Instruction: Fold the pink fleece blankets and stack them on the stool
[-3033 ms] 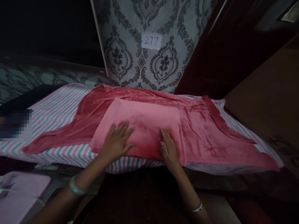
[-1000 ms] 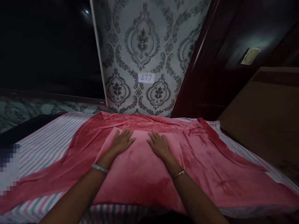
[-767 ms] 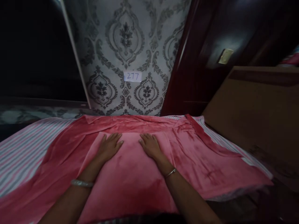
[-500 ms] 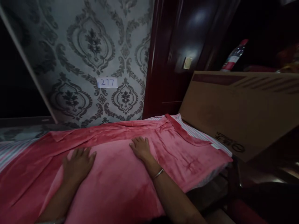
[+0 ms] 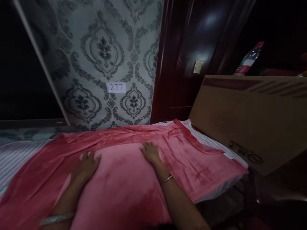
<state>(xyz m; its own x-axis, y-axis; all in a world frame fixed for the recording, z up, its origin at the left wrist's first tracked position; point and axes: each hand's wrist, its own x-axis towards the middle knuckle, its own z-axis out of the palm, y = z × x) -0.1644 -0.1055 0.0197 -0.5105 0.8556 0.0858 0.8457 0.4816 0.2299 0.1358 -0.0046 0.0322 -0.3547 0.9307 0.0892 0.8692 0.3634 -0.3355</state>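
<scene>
A pink, plush fabric piece [image 5: 120,172], which looks like a blanket or a garment, is spread over a surface covered with a striped cloth [image 5: 21,156]. My left hand [image 5: 86,166] lies on its left part with the fingers spread. Farther right, my right hand [image 5: 150,151] rests flat near the far edge of the smooth middle part, fingers apart. Neither hand grips the fabric. Wrinkles run through the pink cloth right of my right hand, and a darker red fold lies along its far side. A small white tag [image 5: 228,156] shows at the right edge.
A large cardboard box [image 5: 240,111] stands at the right, with a plastic bottle [image 5: 249,60] behind its top edge. Patterned wallpaper [image 5: 103,51] carries a paper label [image 5: 116,87] reading 277. A dark wooden door or panel [image 5: 177,64] stands beside it; a dark screen-like panel [image 5: 26,70] is at the left.
The whole view has shifted, so the scene sits slightly farther right. Both hands stay on the pink fabric in nearly the same places. More of my left wrist's bracelet shows.
</scene>
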